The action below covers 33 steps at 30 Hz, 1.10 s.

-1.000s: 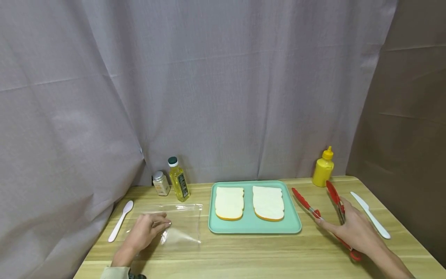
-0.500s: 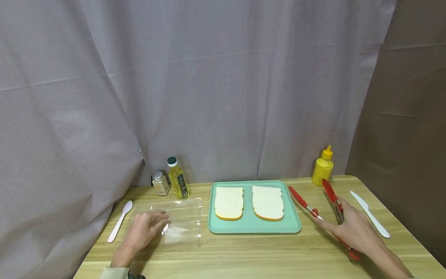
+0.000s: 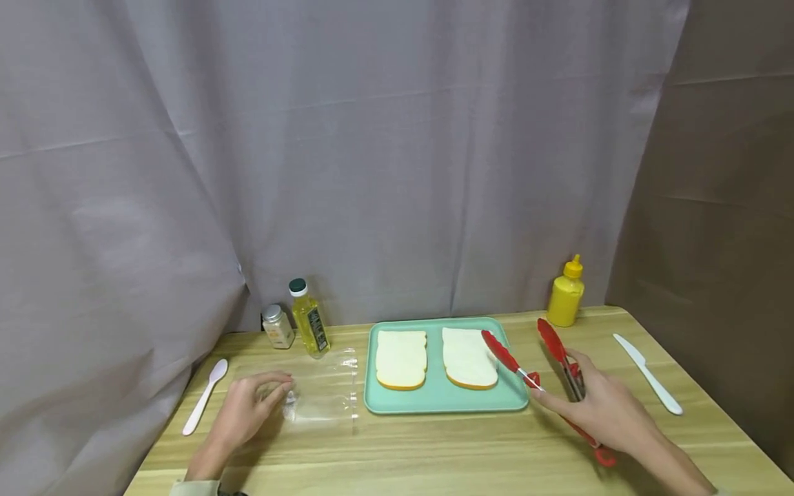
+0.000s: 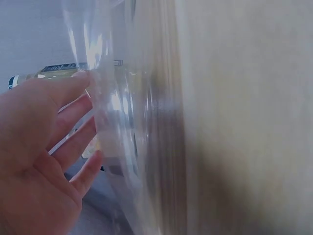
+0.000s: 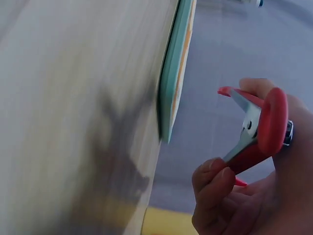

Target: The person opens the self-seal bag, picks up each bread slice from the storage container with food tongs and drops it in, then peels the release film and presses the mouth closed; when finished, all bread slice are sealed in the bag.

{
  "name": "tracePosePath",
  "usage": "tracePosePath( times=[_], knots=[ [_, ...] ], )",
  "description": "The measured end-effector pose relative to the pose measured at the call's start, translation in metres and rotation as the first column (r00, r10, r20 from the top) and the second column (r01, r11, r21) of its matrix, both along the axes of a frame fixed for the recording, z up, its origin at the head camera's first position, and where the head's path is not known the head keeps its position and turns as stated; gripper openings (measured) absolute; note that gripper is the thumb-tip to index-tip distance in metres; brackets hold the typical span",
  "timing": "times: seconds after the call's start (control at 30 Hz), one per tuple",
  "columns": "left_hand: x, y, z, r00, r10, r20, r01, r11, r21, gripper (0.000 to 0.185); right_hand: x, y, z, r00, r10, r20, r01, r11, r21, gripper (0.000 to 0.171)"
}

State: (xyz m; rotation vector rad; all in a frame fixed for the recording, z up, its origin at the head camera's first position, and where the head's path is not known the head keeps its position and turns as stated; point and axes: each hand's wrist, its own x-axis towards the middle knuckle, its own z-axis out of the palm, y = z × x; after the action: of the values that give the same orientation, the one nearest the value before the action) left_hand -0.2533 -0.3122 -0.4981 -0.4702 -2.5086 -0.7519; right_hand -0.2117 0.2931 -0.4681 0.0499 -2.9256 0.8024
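In the head view my left hand [image 3: 248, 406] pinches the left part of a clear plastic bag [image 3: 325, 396] between thumb and fingertips. The left wrist view shows the film [image 4: 110, 112] raised on edge at those fingertips. My right hand [image 3: 604, 413] grips red-and-metal kitchen tongs [image 3: 501, 353], their two arms spread wide with nothing between them. One red tip overlaps the right bread slice [image 3: 466, 362] in the head view. Another slice [image 3: 401, 359] lies beside it on the mint-green tray [image 3: 435, 403]. From the right wrist, the tongs' red looped end [image 5: 274, 122] shows above the curled fingers.
A white spoon [image 3: 206, 396] lies at the left edge and a white knife [image 3: 648, 374] at the right. Along the back stand a seasoning jar [image 3: 278, 328], an oil bottle [image 3: 311, 322] and a yellow squeeze bottle [image 3: 566, 297]. A grey curtain [image 3: 397, 158] rises behind the table.
My right hand has carried the spread tongs left, from beside the tray to where one tip overlaps it. The left hand keeps its pinch; the bag's far edge has shifted slightly toward the back.
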Motion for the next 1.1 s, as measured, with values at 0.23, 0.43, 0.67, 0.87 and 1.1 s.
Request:
tracePosePath(
  times=[0.23,0.43,0.67,0.87,1.1],
  knots=[
    [0.001,-0.003,0.001,1.0,0.013,-0.01,-0.013,1.0,0.007,0.015,0.006,-0.034,0.004,0.999,0.037,0.014,-0.038,0.996,0.075,0.122],
    [0.002,-0.003,0.003,1.0,0.028,-0.011,-0.028,0.999,0.018,0.014,0.005,-0.061,-0.001,0.999,0.046,0.025,-0.048,0.992,0.113,0.126],
    [0.002,0.0,0.003,0.999,0.023,0.033,-0.024,0.999,0.043,0.015,0.001,-0.085,-0.005,0.997,0.003,0.077,-0.012,0.993,0.116,0.124],
    [0.001,0.0,0.002,0.999,0.028,0.024,-0.028,0.999,0.036,0.013,-0.001,-0.095,-0.006,0.993,-0.027,0.113,0.014,0.993,0.119,0.127],
    [0.001,0.0,0.001,1.0,0.02,0.016,-0.021,0.999,0.032,0.013,-0.004,-0.103,-0.005,0.989,0.015,0.148,-0.033,0.992,0.119,0.137]
  ],
)
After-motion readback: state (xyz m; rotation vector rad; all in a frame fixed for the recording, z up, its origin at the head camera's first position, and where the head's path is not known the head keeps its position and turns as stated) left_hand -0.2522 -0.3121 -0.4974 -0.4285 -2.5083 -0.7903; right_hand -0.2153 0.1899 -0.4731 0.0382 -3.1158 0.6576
